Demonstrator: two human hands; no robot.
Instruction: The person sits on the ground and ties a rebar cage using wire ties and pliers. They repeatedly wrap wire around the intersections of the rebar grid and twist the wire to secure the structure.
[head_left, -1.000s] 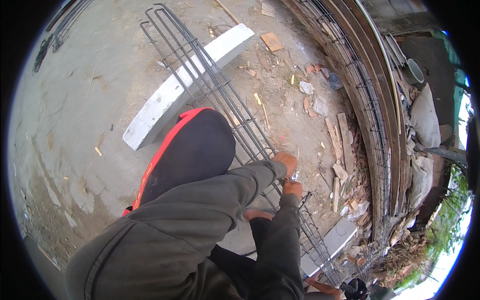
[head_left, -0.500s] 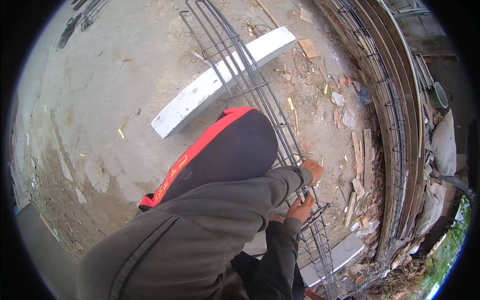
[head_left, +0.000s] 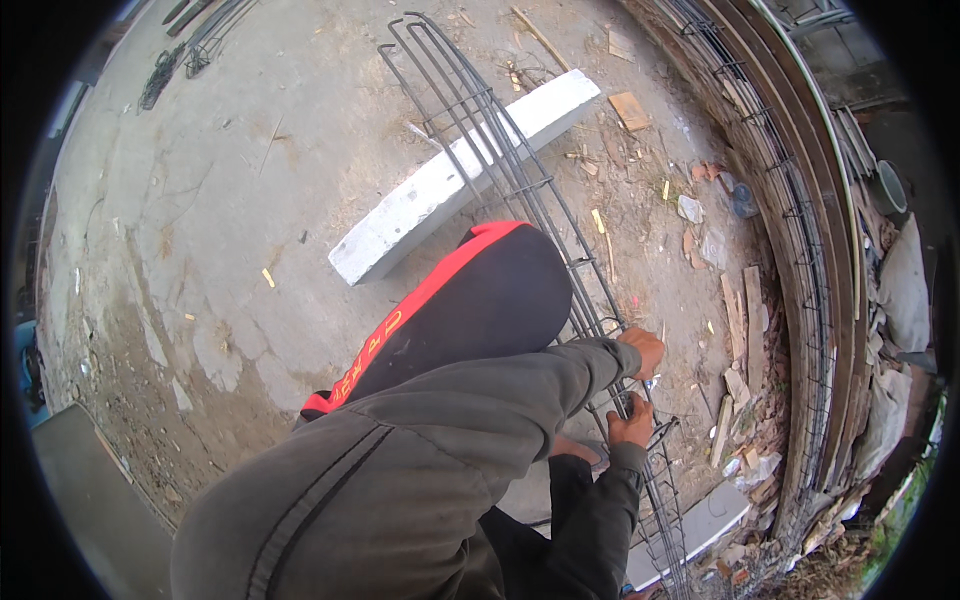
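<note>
Steel cage (head_left: 527, 186): over white block (head_left: 430, 205), likely to hold it off ground (head_left: 220, 200) | left hand (head_left: 645, 350): curled at cage, can't tell what it pinches | right hand (head_left: 632, 425): bent on cage, maybe to steady it; pinch hidden

You wear this view on your head: the left of two wide fisheyes, upright and unmirrored. It looks steeply down — close above your dark sleeves (head_left: 450, 410), which loom large below — with your hands (head_left: 643, 352) right of centre and open ground (head_left: 230, 160) farther off, edges bowing near the rim.
</note>
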